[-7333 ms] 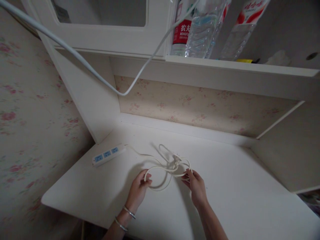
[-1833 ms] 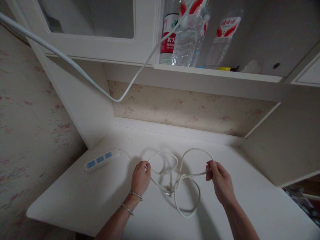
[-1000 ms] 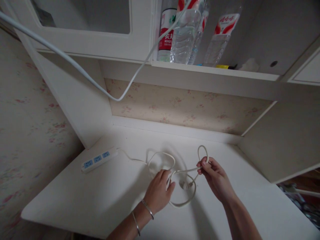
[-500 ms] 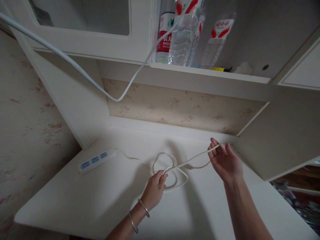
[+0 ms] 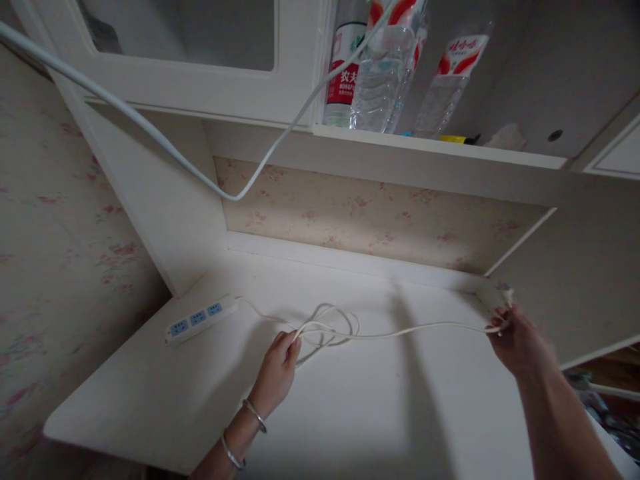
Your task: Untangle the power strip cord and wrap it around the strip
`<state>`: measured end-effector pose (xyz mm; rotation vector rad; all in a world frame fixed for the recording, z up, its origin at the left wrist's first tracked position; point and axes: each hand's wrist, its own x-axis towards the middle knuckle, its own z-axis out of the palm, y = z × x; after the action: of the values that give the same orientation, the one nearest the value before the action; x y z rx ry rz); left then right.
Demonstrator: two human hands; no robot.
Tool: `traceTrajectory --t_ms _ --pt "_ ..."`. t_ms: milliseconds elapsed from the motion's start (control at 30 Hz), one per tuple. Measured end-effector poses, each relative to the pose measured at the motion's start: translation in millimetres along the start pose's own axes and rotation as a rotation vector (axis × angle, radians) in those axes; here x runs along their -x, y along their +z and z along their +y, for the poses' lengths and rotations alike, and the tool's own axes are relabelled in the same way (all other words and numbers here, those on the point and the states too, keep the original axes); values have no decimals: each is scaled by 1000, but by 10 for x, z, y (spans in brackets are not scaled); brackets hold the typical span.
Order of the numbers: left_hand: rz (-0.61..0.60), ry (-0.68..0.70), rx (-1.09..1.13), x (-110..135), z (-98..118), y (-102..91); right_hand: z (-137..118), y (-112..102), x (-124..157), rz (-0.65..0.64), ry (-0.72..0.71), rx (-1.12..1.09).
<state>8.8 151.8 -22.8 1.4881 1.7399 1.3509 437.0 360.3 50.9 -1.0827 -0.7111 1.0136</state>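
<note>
A white power strip point(image 5: 201, 319) with blue sockets lies at the desk's far left. Its cream cord point(image 5: 400, 331) runs right across the white desk point(image 5: 350, 413). My left hand point(image 5: 277, 367) is closed on a small bunch of cord loops near the desk's middle. My right hand point(image 5: 517, 343) is far to the right, closed on the cord's end, with the plug point(image 5: 500, 295) sticking up above the fingers. The cord between my hands is stretched nearly straight.
A thick white cable point(image 5: 165, 143) hangs across from the upper left up to the shelf. Several water bottles point(image 5: 377, 73) stand on the shelf point(image 5: 440, 150) above. A cabinet side panel point(image 5: 570, 280) closes the desk on the right; flowered wallpaper is on the left.
My right hand has pulled the cord's end far to the right, drawing the loops out into a nearly straight line. My left hand stayed on the remaining loops and shifted slightly left.
</note>
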Motion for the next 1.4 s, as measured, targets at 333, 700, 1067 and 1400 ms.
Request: traceTrajectory --t_ms 333,700,1067,1400 --pt "-79 14 38 -58 118 94 -42 309 1125 -682 126 446" --pt "-167 24 79 20 346 171 669 1002 1952 -1091 130 612" --pt "-342 174 -54 223 551 144 926 1211 2084 -721 452 179" --pt "-391 360 -507 344 549 54 824 1195 1850 -892 98 987"
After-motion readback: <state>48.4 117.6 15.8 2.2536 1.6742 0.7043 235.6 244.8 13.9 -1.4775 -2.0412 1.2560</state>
